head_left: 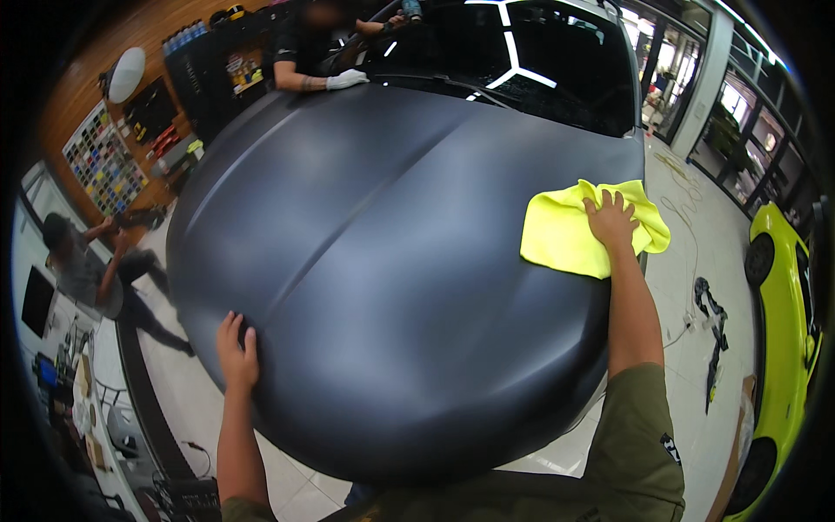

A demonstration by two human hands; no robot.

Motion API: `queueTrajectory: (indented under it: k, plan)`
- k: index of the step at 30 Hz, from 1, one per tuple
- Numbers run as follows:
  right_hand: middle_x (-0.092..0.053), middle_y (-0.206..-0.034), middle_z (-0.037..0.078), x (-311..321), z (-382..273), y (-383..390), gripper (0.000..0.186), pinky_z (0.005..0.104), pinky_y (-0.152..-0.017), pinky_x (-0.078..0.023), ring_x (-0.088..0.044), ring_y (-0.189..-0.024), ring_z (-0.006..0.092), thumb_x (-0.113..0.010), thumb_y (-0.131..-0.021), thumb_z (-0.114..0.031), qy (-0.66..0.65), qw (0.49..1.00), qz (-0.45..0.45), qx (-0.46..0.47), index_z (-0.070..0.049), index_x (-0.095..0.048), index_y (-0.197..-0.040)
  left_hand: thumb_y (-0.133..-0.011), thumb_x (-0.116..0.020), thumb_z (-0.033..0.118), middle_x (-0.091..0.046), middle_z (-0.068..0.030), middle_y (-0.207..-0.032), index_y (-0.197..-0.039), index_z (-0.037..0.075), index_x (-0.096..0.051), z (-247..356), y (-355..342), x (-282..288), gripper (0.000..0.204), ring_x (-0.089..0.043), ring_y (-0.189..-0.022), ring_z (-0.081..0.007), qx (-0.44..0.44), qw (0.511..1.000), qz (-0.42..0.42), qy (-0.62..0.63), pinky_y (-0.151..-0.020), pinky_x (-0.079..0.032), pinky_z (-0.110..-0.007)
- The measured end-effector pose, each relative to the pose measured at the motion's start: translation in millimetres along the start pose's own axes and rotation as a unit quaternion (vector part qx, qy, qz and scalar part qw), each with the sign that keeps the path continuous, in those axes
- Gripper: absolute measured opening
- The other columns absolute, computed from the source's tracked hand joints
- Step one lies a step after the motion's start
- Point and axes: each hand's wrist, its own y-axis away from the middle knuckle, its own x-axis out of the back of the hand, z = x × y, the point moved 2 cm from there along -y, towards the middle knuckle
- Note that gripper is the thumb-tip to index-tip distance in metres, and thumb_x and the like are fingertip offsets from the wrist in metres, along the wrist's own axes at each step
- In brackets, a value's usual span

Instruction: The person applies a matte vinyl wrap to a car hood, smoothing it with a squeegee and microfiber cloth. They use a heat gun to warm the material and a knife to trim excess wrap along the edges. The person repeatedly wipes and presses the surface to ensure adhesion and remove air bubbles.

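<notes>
A large matte dark-grey car hood fills the middle of the view. My right hand lies on a bright yellow microfiber cloth at the hood's right side, fingers spread and pressing down on it. Folds bunch around that hand, and part of the cloth reaches past the hood's right edge. My left hand rests at the hood's front left edge with its fingers stretched out and the thumb apart. Nothing shows in it.
Across the hood, a co-worker's white-gloved hand rests near the windshield. Another person stands at the left. A yellow-green car is at the right, with cables and a dark strap on the floor beside it.
</notes>
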Motion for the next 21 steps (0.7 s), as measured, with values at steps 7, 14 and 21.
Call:
queueTrajectory:
  k: [7, 14, 21]
  plan:
    - [-0.061, -0.114, 0.022, 13, 13, 61, 0.047, 0.0398, -0.096, -0.043, -0.057, -0.11, 0.0348, -0.058, -0.084, -0.027, -0.368, 0.917, 0.013, 0.152, 0.004, -0.056, -0.119, -0.089, -0.061, 0.035, -0.061, -0.0221, -0.113, -0.114, -0.003, -0.059, -152, 40, 26, 0.045, -0.055, -0.111, -0.0342, 0.245, 0.947, 0.194, -0.077, -0.096, -0.042, -0.043]
    - [-0.062, -0.097, 0.006, 110, 126, 273, 0.051, 0.0298, -0.077, -0.05, -0.06, -0.087, 0.0166, -0.04, -0.098, -0.049, -0.78, 0.625, -0.01, -0.03, -0.004, -0.054, -0.117, -0.095, -0.055, 0.036, -0.054, -0.0118, -0.123, -0.128, 0.003, -0.05, -186, 102, 18, 0.048, -0.052, -0.116, -0.0266, 0.46, 0.578, -0.04, 0.673, -0.101, -0.041, -0.042]
    - [-0.061, -0.087, 0.009, 162, 130, 474, 0.042, 0.0305, -0.067, -0.051, -0.06, -0.074, 0.019, -0.052, -0.084, -0.036, -0.731, 0.675, 0.037, -0.09, 0.001, -0.057, -0.103, -0.095, -0.056, 0.028, -0.057, -0.0107, -0.123, -0.123, -0.001, -0.051, -246, 60, 18, 0.041, -0.052, -0.116, -0.0259, 0.418, 0.573, -0.078, 0.701, -0.1, -0.041, -0.041]
